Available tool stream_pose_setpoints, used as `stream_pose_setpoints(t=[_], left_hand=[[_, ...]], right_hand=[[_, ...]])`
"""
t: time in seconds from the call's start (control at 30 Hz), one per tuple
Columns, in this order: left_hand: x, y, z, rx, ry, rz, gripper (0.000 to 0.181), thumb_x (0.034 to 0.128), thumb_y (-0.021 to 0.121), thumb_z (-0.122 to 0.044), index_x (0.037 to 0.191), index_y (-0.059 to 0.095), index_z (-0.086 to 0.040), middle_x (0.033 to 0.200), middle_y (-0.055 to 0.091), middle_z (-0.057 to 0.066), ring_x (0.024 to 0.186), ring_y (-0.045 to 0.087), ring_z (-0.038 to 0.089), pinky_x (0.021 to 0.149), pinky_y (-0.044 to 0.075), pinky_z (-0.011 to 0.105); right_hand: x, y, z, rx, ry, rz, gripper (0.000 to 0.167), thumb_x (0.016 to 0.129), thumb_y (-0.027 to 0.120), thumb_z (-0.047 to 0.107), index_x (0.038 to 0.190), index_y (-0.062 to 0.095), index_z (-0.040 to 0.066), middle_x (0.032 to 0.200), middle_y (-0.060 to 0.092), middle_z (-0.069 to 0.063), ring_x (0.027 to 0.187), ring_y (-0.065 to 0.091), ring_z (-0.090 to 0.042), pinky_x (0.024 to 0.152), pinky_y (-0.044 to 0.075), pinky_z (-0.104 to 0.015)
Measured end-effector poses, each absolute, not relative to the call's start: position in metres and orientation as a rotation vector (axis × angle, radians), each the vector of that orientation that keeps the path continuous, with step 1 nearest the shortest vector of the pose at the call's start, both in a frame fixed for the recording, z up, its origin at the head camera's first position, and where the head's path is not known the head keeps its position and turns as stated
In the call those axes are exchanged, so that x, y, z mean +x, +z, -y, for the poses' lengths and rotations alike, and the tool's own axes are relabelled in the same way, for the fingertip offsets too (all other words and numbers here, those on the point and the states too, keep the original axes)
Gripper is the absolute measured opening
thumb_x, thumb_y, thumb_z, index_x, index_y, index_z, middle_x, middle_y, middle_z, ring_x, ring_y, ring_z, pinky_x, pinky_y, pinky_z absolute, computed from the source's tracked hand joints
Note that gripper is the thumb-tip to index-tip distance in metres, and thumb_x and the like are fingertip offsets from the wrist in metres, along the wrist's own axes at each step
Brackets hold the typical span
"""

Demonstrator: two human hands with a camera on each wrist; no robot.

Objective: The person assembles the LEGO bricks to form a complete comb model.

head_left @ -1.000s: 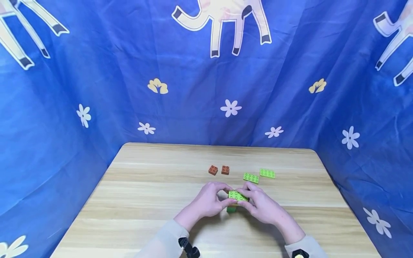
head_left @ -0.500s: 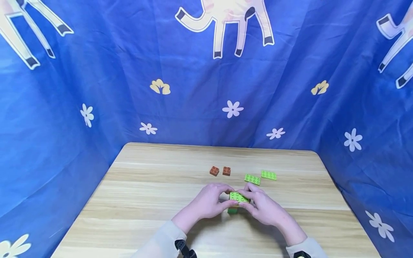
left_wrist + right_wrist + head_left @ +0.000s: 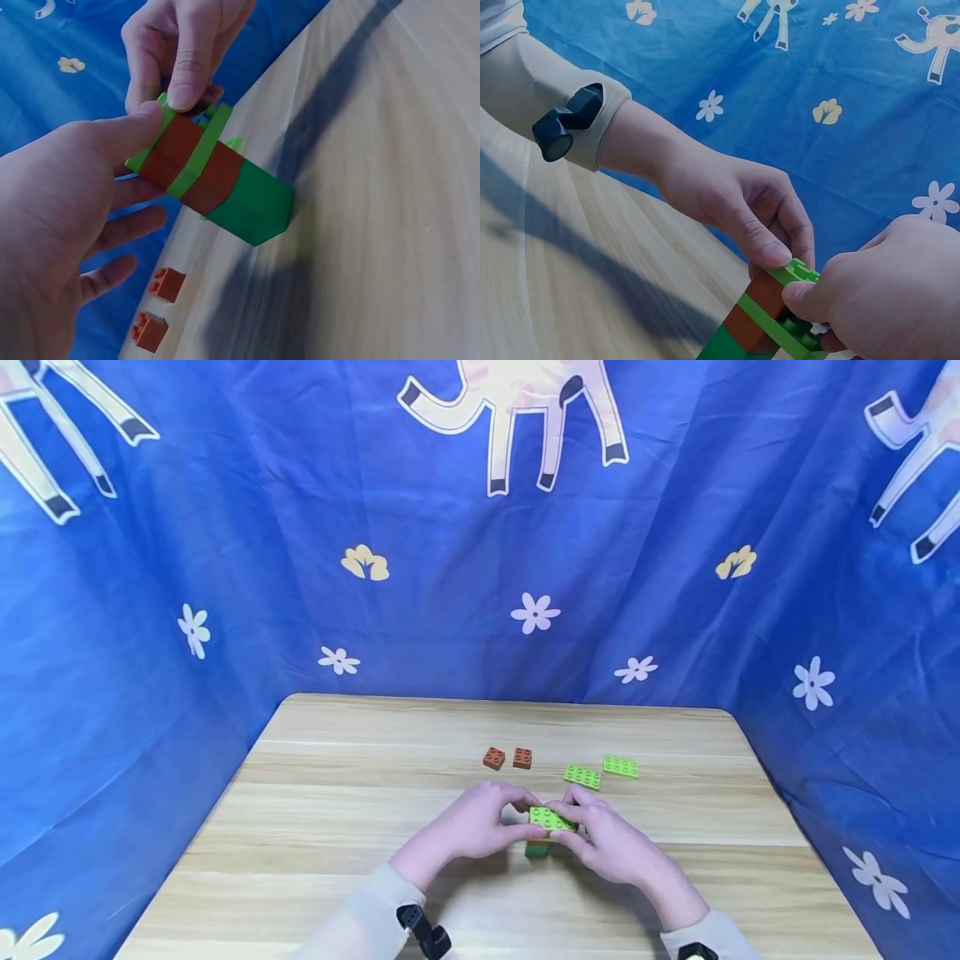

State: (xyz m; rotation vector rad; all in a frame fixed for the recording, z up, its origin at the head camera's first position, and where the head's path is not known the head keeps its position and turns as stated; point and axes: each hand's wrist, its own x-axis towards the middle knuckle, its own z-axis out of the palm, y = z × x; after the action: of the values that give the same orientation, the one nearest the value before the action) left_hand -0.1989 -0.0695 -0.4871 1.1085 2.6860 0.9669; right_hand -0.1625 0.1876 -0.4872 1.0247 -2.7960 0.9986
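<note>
Together, in the head view, the left hand [image 3: 480, 822] and right hand [image 3: 609, 839] pinch the top of a block stack [image 3: 543, 819] from either side; beyond it, two brown bricks [image 3: 522, 758] and two lime plates [image 3: 582, 777] lie on the surface [image 3: 337, 810]. From the left wrist, the stack shows a green block [image 3: 251, 202] at its base, with brown layers [image 3: 215, 180] and lime layers [image 3: 201, 154] alternating above. From the right wrist, both hands grip its upper end, thumbs [image 3: 763, 244] close together.

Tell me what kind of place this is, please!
It looks like a little play or filming corner, though I can't be sure. There's a table, blue cloth with flowers and animals behind it and at both sides, and a toy brick tower.
</note>
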Motion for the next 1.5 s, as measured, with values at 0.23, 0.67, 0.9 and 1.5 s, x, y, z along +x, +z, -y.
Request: stream_pose_setpoints(t=[0.23, 0.67, 0.9, 1.5], left_hand=[[-0.201, -0.485, 0.073, 1.102, 0.979, -2.659, 0.045, 0.0957, 0.070, -0.063, 0.121, 0.076, -0.026, 0.106, 0.073, -0.016, 0.102, 0.068, 0.005, 0.096, 0.055, 0.035], [-0.200, -0.488, 0.073, 1.110, 1.011, -2.646, 0.043, 0.0967, 0.072, -0.057, 0.123, 0.076, -0.023, 0.105, 0.073, -0.019, 0.100, 0.068, 0.004, 0.099, 0.054, 0.035], [-0.201, -0.487, 0.073, 1.101, 1.016, -2.629, 0.047, 0.0956, 0.071, -0.061, 0.123, 0.075, -0.024, 0.108, 0.074, -0.015, 0.103, 0.068, 0.005, 0.100, 0.054, 0.037], [-0.274, -0.507, 0.104, 0.837, 1.013, -2.878, 0.068, 0.0861, 0.089, -0.044, 0.143, 0.064, -0.014, 0.143, 0.063, 0.004, 0.135, 0.056, 0.028, 0.116, 0.040, 0.049]], right_hand=[[-0.164, -0.487, -0.189, 1.032, 0.982, 2.800, 0.043, 0.105, 0.070, 0.026, 0.142, 0.067, 0.005, 0.108, 0.049, 0.013, 0.094, 0.051, -0.006, 0.082, 0.049, -0.029], [-0.166, -0.491, -0.192, 1.026, 1.215, 2.722, 0.041, 0.101, 0.075, 0.027, 0.139, 0.069, 0.014, 0.108, 0.059, 0.012, 0.087, 0.055, -0.009, 0.074, 0.052, -0.028], [-0.167, -0.496, -0.194, 1.006, 1.250, 2.699, 0.041, 0.102, 0.073, 0.032, 0.138, 0.070, 0.012, 0.109, 0.061, 0.013, 0.084, 0.055, -0.008, 0.071, 0.051, -0.027], [-0.167, -0.495, -0.192, 1.017, 1.216, 2.724, 0.041, 0.102, 0.073, 0.030, 0.137, 0.070, 0.008, 0.108, 0.058, 0.012, 0.085, 0.057, -0.012, 0.074, 0.052, -0.030]])
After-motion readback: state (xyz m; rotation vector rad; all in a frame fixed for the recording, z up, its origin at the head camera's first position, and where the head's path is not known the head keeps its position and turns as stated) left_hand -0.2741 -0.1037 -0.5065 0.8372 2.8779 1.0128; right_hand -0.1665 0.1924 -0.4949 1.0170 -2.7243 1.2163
